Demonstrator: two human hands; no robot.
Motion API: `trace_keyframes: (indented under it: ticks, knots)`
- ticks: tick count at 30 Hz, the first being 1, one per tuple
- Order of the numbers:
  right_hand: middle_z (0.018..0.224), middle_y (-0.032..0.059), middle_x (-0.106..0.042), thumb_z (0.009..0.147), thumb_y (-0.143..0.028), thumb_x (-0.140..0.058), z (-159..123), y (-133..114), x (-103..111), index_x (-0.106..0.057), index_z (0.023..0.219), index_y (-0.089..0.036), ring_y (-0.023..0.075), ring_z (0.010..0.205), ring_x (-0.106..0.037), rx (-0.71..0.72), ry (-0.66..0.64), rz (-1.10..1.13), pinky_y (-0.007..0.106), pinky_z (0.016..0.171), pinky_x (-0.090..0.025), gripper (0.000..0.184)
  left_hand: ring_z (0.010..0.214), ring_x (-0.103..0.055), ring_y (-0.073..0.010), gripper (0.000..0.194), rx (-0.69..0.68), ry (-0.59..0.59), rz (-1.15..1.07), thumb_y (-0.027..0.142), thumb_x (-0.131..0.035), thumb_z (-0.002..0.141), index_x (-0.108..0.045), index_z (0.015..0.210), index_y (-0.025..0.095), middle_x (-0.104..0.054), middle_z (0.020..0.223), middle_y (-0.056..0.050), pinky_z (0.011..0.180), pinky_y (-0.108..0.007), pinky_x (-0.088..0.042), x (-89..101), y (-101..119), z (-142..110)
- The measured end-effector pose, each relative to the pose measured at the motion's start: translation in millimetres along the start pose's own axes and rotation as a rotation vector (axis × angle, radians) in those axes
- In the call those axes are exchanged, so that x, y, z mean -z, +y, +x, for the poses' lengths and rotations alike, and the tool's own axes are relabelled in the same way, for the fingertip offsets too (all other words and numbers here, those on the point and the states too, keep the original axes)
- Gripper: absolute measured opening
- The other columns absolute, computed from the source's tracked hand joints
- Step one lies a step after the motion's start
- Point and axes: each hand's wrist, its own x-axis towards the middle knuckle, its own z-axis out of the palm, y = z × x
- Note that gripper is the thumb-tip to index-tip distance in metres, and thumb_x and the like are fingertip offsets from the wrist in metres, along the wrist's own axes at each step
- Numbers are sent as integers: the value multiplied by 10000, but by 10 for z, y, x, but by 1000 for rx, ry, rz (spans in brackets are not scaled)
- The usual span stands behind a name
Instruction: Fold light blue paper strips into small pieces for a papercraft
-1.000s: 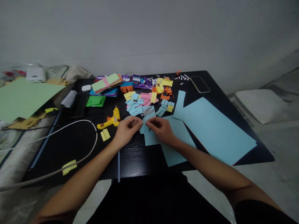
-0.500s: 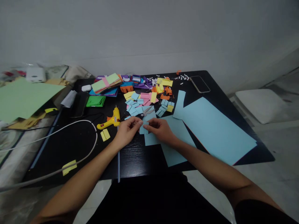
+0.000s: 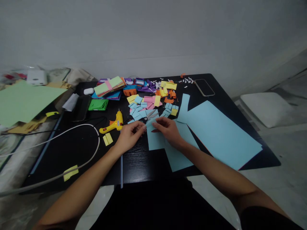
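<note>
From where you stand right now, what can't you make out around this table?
All in the head view:
Whether the left hand holds anything: the hand itself blocks the view.
What lies under the right hand: the hand covers it.
Pale green sheet: cut off by the left edge.
White seat: too blurred for detail.

We are looking through dim, flat, greyish light, with the wall [image 3: 153, 38] darkening toward the upper corners. A faint sheen brings out the grain on the black table [image 3: 135, 167], while the dark clothing [image 3: 148, 206] sinks into near-black. Around the right hand [image 3: 169, 131] we get only soft detail; the left-edge clutter smears, and wide-angle distortion stretches both forearms [image 3: 216, 166] outward.
</note>
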Motion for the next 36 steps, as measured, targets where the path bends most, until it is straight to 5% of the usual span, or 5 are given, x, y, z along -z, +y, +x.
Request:
trace_keyframes:
  ticks: [18,30,34,36]
  knots:
    - [749,8,-696,767,-573,-841,1,-57,8,-762,778,-188,163,725,-687,23,-22,-95,348,734,-673,393,629,-595,-144,273,-42,-1,108,407,-603,975,-701,858,181,-646,681,5,595,-264,-432,45,29,-6]
    - [773,14,-765,711,-542,-892,23,6,32,-765,970,-182,178,667,-755,11,4,-58,389,752,-694,462,598,-577,-137,251,-20,59,85,376,-599,969,-653,815,185,-616,640,15,580,-258,-440,26,23,-3]
    - [784,0,-757,779,-473,-864,11,-8,36,-753,1128,-212,179,741,-753,34,-16,-61,406,806,-688,450,693,-653,-141,179,-33,60,-53,342,-662,933,-670,1027,190,-675,779,-3,660,-263,-531,-3,-7,-9]
    - [822,6,-758,800,-463,-848,7,-10,32,-757,1145,-219,180,783,-743,45,-34,-65,422,837,-684,432,760,-675,-144,299,-59,47,-117,309,-709,897,-654,1172,203,-680,844,-10,712,-269,-563,-20,-28,-10]
